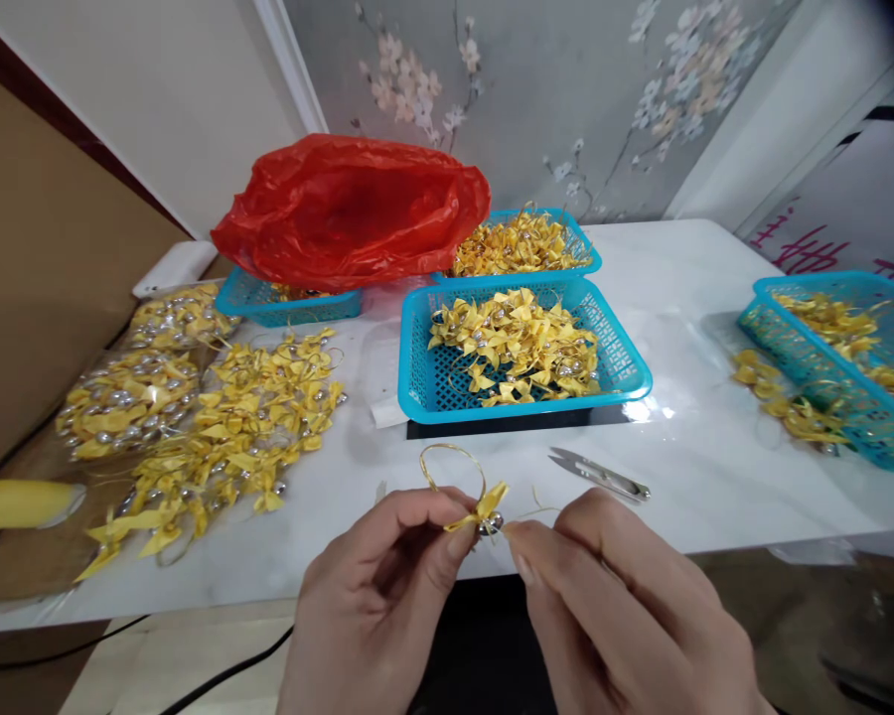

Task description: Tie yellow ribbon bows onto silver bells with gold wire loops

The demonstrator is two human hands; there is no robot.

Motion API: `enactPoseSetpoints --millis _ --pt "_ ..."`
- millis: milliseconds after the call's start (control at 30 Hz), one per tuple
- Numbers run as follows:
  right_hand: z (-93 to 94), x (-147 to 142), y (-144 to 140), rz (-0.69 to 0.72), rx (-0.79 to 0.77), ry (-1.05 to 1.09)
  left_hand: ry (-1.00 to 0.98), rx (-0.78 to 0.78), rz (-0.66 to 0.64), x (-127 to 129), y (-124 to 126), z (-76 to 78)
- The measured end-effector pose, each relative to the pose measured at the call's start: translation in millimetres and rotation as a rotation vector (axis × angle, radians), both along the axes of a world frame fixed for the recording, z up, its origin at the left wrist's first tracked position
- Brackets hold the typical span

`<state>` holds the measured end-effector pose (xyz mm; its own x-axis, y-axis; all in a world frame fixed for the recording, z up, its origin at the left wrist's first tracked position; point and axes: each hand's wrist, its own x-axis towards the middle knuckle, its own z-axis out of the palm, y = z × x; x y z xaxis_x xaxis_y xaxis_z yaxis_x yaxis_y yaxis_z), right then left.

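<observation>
left hand point(387, 586), right hand point(611, 596) pinch bow point(484, 508) | basket point(626, 382): bows (yellow)

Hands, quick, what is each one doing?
Left hand: fingers pinched shut on the yellow bow.
Right hand: fingers pinched on the bow's thin gold thread.

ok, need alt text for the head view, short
Two bare hands, left hand and right hand, pinch a small yellow ribbon bow with a gold cord loop over a white table. Snips lie beside it; behind are blue baskets of bows, a loose pile and a red bag.
</observation>
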<state>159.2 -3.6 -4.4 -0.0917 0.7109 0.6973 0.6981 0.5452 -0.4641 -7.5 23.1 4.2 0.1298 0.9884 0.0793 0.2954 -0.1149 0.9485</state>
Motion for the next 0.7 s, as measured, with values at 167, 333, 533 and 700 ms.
enactPoseSetpoints --millis 167,333,533,700 --pt "2.0 -1.3 -0.2 0.002 -0.037 -0.010 0.011 -0.004 0.009 0.0 0.4 1.0" --pt "1.9 -2.3 -0.6 -0.007 -0.028 0.003 0.011 0.006 0.009 0.0 1.3 1.3" --pt "2.6 -3.4 -0.6 -0.007 -0.017 0.009 -0.001 0.003 0.035 2.3 -0.2 0.7" --pt "-1.1 -1.1 -1.1 0.005 -0.018 -0.012 -0.027 0.100 0.019 3.4 -3.5 -0.1"
